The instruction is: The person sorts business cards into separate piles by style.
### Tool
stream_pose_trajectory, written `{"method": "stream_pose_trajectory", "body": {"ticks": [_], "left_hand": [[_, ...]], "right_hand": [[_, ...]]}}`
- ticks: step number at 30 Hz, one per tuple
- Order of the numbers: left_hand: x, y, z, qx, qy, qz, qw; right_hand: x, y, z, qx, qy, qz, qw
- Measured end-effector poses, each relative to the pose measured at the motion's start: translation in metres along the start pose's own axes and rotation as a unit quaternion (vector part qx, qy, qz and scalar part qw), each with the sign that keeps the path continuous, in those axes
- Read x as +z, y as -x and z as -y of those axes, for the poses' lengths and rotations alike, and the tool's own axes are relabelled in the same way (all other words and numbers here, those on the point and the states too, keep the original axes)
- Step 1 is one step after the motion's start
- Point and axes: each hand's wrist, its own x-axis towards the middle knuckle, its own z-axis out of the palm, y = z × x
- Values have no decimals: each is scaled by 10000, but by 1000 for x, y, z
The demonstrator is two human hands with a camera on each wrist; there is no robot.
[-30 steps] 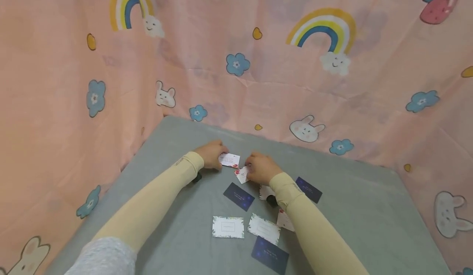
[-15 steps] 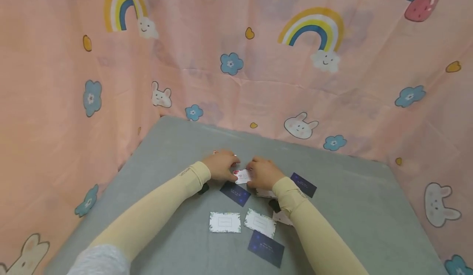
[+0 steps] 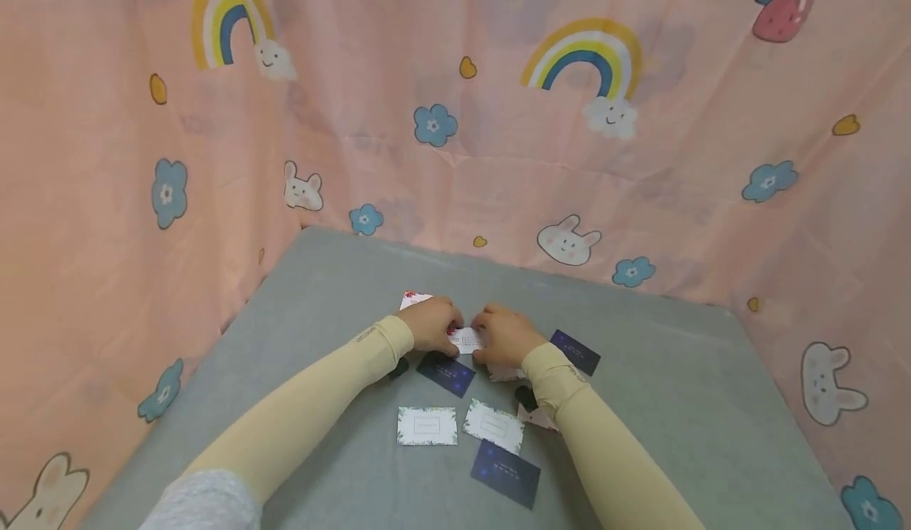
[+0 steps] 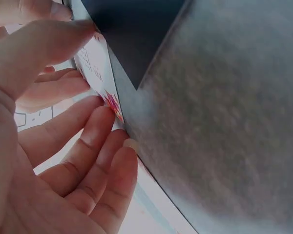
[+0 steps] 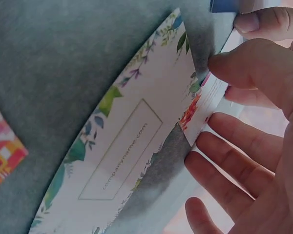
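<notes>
A white business card with a red flower print (image 3: 466, 341) lies between my two hands near the middle of the table. My left hand (image 3: 431, 327) pinches its left end, thumb on the near edge and fingers on the far edge. At the other end, my right hand (image 3: 508, 337) grips it the same way. Whether it is one card or a small stack, I cannot tell. Just in front lies a dark blue card (image 3: 446, 374). Another white card with red flowers (image 3: 414, 299) shows behind the left hand. In the right wrist view, a leaf-bordered card (image 5: 122, 139) lies beside the fingers.
Two white leaf-bordered cards lie nearer me, the left one (image 3: 427, 426) apart from the right one (image 3: 493, 424). A dark blue card (image 3: 506, 473) touches the latter. Another dark card (image 3: 576, 352) lies right. The right wrist partly covers further cards. A pink printed curtain (image 3: 370, 63) surrounds the grey table (image 3: 669, 403).
My left hand has left the white card at the back and come right, to the flower card by my right hand. Both hands now hold that card. The head view has shifted slightly.
</notes>
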Motion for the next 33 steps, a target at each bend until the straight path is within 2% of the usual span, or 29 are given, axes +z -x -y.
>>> {"method": "stream_pose_trajectory", "body": {"ticks": [3,10,14,18,23,26,29,33], "left_hand": [[0,0,-2,8,7,-22,10000],[-6,9,6,-109,-76,-96,9999],[-15,12,20,-352,34,-294,9989],[-19,15,39,-703,207,-444,9963],[-12,13,61,-876,423,-488,9941],[-8,9,71,-898,385,-457,9942],[-11,6,77,-972,384,-414,9937],[-18,5,83,-1011,614,-332,9924]], "right_hand": [[-1,0,0,-10,-79,7,10000],[0,-12,4,-94,-223,28,9997],[2,-27,10,28,-377,-282,9989],[8,-47,20,44,-439,-521,9977],[16,-66,26,153,-603,-376,9974],[17,-75,27,169,-742,-219,9969],[17,-83,27,39,-818,-159,9965],[16,-90,28,-124,-857,-238,9960]]}}
